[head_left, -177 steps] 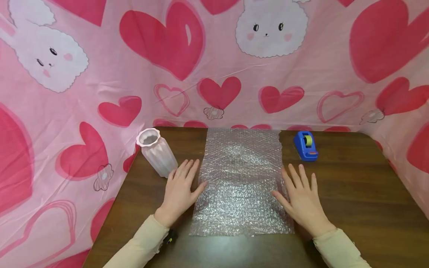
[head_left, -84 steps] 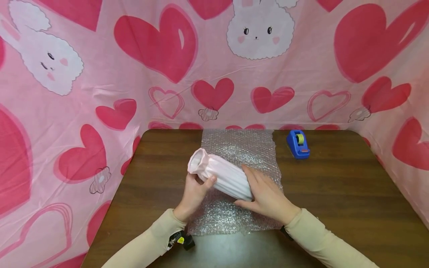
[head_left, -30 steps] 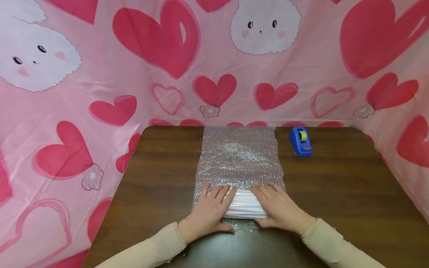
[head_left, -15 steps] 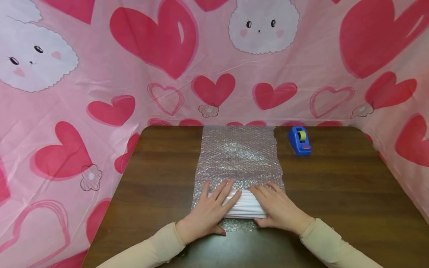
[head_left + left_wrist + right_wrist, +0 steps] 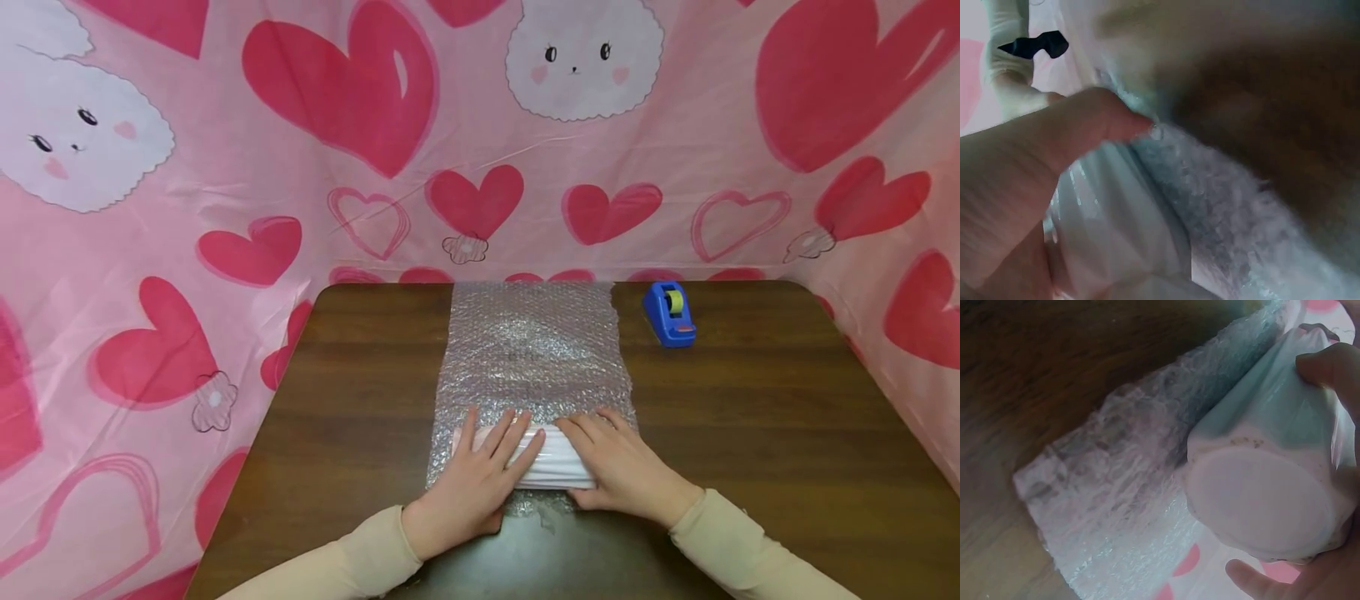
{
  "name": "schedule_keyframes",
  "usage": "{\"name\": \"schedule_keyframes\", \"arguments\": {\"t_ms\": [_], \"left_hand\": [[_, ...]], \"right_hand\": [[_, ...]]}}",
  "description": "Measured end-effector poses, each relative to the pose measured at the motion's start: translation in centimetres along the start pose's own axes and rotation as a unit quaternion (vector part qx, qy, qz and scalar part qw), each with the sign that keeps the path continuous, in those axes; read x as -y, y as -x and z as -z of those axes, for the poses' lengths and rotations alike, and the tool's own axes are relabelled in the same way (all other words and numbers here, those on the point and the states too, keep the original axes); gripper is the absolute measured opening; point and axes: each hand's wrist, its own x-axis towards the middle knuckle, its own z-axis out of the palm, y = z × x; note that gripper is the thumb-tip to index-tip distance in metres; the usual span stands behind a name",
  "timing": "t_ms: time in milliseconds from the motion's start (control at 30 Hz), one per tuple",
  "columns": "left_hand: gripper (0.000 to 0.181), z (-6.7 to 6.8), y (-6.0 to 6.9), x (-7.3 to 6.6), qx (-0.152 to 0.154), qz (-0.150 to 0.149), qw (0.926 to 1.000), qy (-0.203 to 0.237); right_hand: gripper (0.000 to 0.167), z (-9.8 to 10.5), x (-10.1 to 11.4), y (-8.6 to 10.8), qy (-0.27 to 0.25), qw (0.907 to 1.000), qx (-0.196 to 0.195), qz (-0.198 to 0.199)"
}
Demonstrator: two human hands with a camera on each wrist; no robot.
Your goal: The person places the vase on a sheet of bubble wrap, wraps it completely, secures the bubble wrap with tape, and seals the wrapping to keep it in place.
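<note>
A white ribbed vase (image 5: pixel 558 462) lies on its side across the near part of a bubble wrap sheet (image 5: pixel 528 350). My left hand (image 5: pixel 468 492) rests over its mouth end with fingers spread and fairly straight; in the left wrist view the thumb (image 5: pixel 1104 115) touches the wrap's edge (image 5: pixel 1210 187) beside the vase (image 5: pixel 1122 212). My right hand (image 5: pixel 630 467) grips the base end, fingers over the top and thumb on the near side. The right wrist view shows the round base (image 5: pixel 1260 500) facing the camera. The left hand hides most of the vase's mouth.
A blue tape dispenser (image 5: pixel 670 315) with yellow tape stands at the back of the brown wooden table (image 5: pixel 750 433), right of the wrap. Pink fabric (image 5: pixel 480 108) with hearts and rabbits hangs behind and along the sides.
The vase, first standing at the left, was lifted with both hands and laid across the wrap. Over the last second my left hand and its thumb have shifted slightly; the right has barely moved.
</note>
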Motion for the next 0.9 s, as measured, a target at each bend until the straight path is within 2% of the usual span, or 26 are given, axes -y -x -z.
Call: {"name": "schedule_keyframes", "arguments": {"t_ms": [133,367,467,533,600,733,800,900], "left_hand": [[0.128,-0.1,-0.1,-0.2,-0.001,0.003,0.9999,0.013],[0.100,-0.4,-0.3,0.0,-0.031,-0.001,0.9994,0.012],[0.098,-0.6,-0.4,0.3,-0.033,-0.005,0.9993,0.014],[0.097,-0.6,-0.5,0.5,-0.030,-0.006,0.9994,0.014],[0.097,-0.7,-0.7,0.7,-0.027,-0.009,0.9995,0.014],[0.093,-0.6,-0.8,1.1,-0.019,-0.018,0.9994,0.025],[0.090,-0.5,-0.9,1.3,-0.013,-0.022,0.9992,0.029],[0.087,-0.4,-1.0,1.6,0.000,-0.025,0.9990,0.038]], "right_hand": [[0.088,0.0,-0.1,-0.1,-0.001,1.0000,0.004,-0.003],[0.091,0.2,0.0,-0.1,-0.004,0.9999,0.012,-0.005],[0.102,0.2,0.2,0.1,0.006,0.9999,0.005,0.009],[0.105,0.1,0.5,0.1,0.015,0.9993,-0.012,0.032],[0.096,0.1,0.7,0.1,0.017,0.9973,-0.042,0.058],[0.046,0.4,0.9,0.1,0.012,0.9863,-0.103,0.128],[0.030,0.6,0.8,0.1,0.017,0.9810,-0.099,0.166],[0.023,0.5,0.7,0.2,0.030,0.9770,-0.052,0.205]]}}
